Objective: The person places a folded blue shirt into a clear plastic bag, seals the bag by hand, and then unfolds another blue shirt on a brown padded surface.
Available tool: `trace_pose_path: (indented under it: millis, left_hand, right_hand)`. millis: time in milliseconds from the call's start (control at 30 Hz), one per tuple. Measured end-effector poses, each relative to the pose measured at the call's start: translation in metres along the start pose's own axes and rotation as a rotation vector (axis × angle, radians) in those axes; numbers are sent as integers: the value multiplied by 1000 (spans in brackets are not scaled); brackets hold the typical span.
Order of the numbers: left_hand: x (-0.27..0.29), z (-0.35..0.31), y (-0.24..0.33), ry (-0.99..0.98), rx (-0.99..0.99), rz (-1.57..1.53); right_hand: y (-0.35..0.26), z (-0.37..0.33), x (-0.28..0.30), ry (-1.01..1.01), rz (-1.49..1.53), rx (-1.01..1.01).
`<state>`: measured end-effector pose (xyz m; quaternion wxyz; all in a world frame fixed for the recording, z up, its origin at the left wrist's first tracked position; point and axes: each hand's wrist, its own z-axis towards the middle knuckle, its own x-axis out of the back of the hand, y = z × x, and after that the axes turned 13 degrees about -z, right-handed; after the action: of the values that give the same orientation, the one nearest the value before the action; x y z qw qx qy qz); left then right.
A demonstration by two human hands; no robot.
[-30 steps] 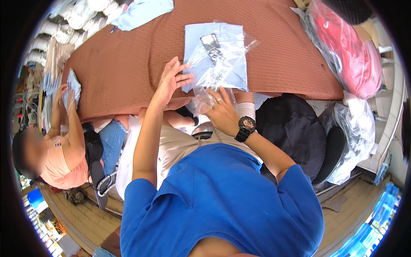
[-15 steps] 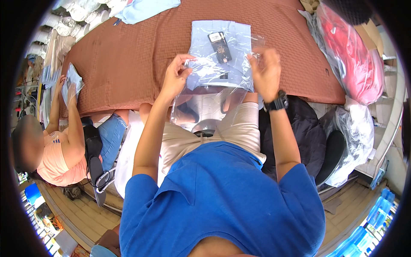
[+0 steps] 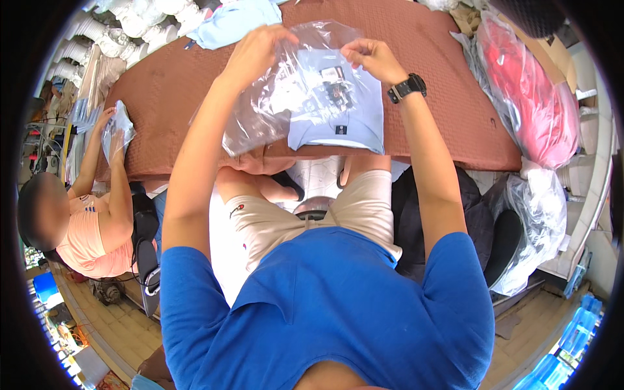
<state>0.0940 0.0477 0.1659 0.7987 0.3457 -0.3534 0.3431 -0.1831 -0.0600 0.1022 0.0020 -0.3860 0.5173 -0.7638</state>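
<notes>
A folded light blue shirt (image 3: 365,122) lies near the front edge of the covered table, with a black tag (image 3: 338,95) on it and a small dark label (image 3: 340,130) nearer me. A clear plastic bag (image 3: 257,120) spreads over the shirt's upper left part and out across the cloth to its left. My left hand (image 3: 257,53), beyond the shirt's far left corner, has its fingers closed on the bag's film. At the shirt's far right corner, my right hand (image 3: 377,60) pinches the film; a black watch is on that wrist. Glare hides parts of the tag.
A brown textured cloth (image 3: 448,110) covers the table. Another light blue garment (image 3: 237,23) lies at the far left. Red bagged goods (image 3: 526,97) stand at the right. On the left a seated co-worker (image 3: 97,214) handles a bagged light blue item (image 3: 118,130).
Both hands have moved farther away over the table, the left one most. The bag's loose end, which hung over the near edge, now lies to the shirt's left.
</notes>
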Motion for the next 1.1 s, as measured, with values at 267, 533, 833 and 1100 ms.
trace_pose_path:
  millis: [267,533,833,1100]
  left_hand:
    - [39,115,3,603,-158,402]
    - [-39,54,-29,743,-166,-219]
    - [-90,-90,42,549,141,-330]
    - [-99,-74,59,-132,76,-319]
  right_hand:
    - [-82,78,69,747,-627,464]
    - [-82,-24,-1,733,-881,700]
    - [-11,-113,-78,352,-600,355]
    - [-17,-79,-47,343,-497,243]
